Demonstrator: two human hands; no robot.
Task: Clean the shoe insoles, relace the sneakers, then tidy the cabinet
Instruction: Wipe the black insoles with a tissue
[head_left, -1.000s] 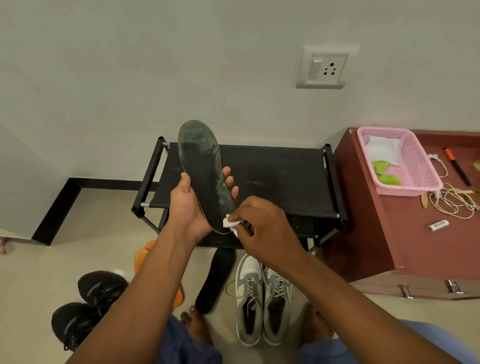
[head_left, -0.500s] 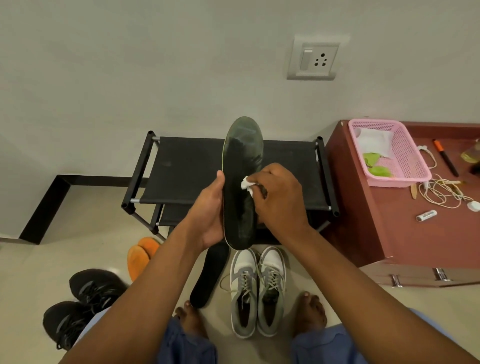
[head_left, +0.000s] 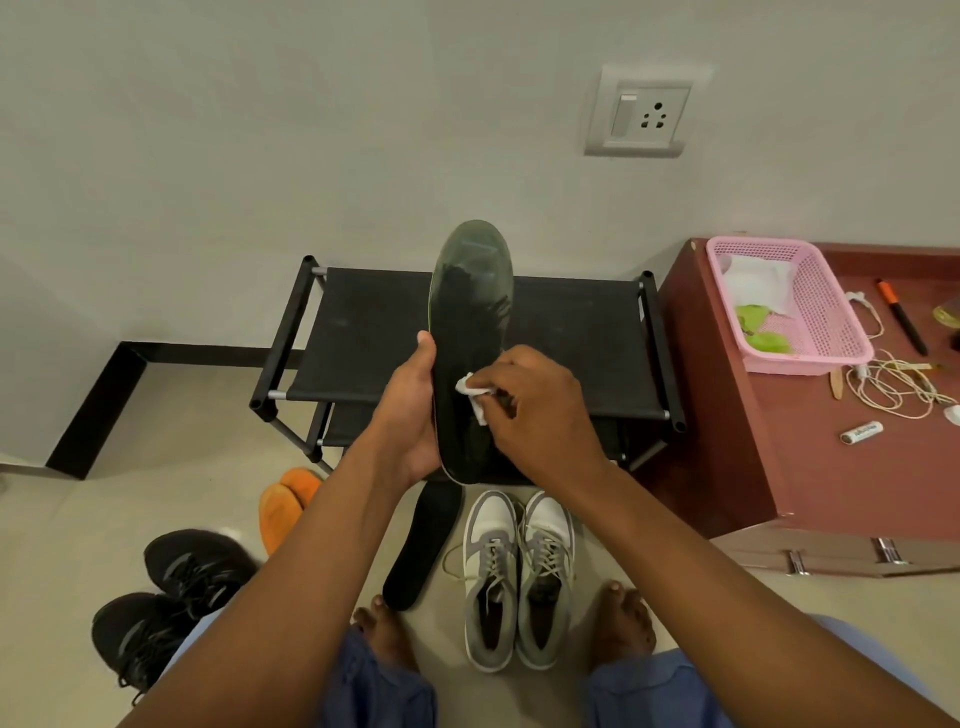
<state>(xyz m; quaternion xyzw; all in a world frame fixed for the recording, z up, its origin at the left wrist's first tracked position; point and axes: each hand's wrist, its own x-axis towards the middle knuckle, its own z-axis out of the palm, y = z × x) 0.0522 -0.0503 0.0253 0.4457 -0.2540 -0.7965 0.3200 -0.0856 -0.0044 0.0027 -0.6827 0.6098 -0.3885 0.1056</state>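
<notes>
— So, where is the insole?

— The dark insole (head_left: 470, 353) stands upright in front of the black shoe rack (head_left: 374, 332). The left hand (head_left: 410, 415) grasps its lower half, thumb along the left edge; the fingers behind it are hidden. Its heel end sits in the palm.

— And the other hand?

— The right hand (head_left: 540, 410) pinches a small white wipe (head_left: 475, 395) against the insole's face, fingers curled round it. Most of the wipe is tucked under the fingers, so its full shape is hard to make out.

— Anything else from the task?

— A second black insole (head_left: 423, 551) lies on the floor, its top end hidden behind the held one. Just beside it stand the grey-and-white sneakers (head_left: 519, 577), side by side, laces loose. Black sneakers (head_left: 171, 603) sit at lower left, partly covered by the left arm. An orange item (head_left: 288, 501) lies near the rack; I cannot tell what it is.

— The right side?

— A reddish-brown cabinet (head_left: 831, 483), cut off by the frame edge. On its surface are a pink basket (head_left: 826, 322) with white and green contents that I cannot identify, a tangled white cable (head_left: 898, 384), a battery (head_left: 861, 432) and an orange-and-black pen (head_left: 901, 323).
</notes>
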